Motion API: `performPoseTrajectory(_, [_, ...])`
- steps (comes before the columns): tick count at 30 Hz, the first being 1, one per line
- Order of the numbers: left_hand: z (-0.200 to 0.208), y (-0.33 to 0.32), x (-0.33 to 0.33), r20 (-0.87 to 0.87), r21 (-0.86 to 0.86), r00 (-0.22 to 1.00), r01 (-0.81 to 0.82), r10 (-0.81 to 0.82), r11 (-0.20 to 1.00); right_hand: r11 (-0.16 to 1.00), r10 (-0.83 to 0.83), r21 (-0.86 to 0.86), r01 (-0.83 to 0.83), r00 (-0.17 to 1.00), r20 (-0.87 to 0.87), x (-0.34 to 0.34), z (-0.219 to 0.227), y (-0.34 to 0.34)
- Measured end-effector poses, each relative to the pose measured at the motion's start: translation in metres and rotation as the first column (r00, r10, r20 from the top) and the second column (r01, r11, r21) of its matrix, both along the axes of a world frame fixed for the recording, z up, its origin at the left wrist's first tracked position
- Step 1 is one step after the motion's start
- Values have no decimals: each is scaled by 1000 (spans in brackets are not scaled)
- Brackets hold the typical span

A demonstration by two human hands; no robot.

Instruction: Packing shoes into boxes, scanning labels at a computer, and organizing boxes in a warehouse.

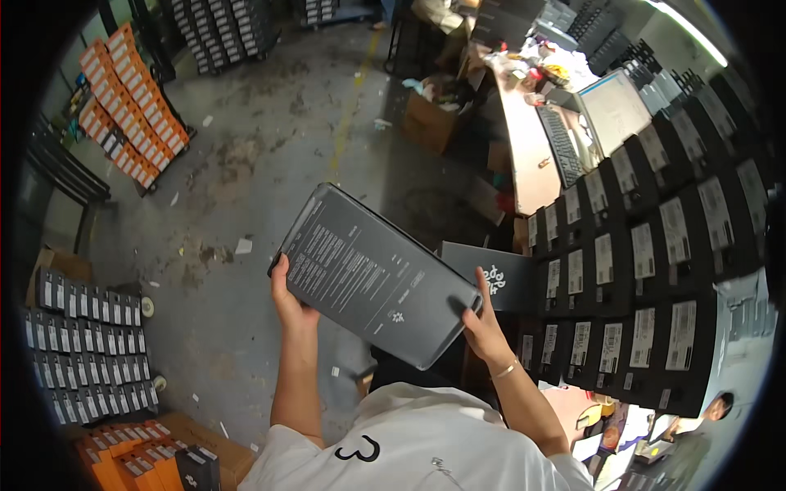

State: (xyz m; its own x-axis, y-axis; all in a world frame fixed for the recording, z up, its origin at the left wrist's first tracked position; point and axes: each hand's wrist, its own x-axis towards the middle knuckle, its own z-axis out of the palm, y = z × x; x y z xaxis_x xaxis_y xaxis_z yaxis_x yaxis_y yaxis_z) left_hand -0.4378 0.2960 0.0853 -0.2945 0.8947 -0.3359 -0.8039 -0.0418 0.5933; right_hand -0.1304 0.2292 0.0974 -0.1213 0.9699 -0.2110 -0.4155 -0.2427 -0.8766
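Observation:
A flat dark grey box (pixel 360 286) with white print on its upper face is held out in front of me, tilted so its right end is nearer my body. It looks like a shoe box. My left hand (pixel 292 303) grips its left end, with the thumb along the edge and the other fingers mostly hidden beneath. At the opposite end, my right hand (pixel 486 334) clasps the right corner, thumb on top and a finger along the side. Just beyond that hand sits another dark box (pixel 467 256) with white lettering, partly covered by the held one.
Tall rows of stacked dark boxes (pixel 639 245) with white labels rise close on my right. Beyond them stands a desk (pixel 520 139) with a keyboard (pixel 559 143) and a screen (pixel 614 110). Orange boxes (pixel 135 106) are stacked far left; more labelled boxes (pixel 86 344) stand near left. Scraps lie on the floor.

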Motion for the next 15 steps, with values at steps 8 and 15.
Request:
performPoseTrajectory(8, [-12,15,-17,7,-192,1000,7,-6,981,979,-74,-185,86,995,69,-38,-30,66])
performPoseTrajectory(15, [10,48,5,-229,-127,972,-87,56,988,988,-108,-123,94,987,-119,-21,-38,95])
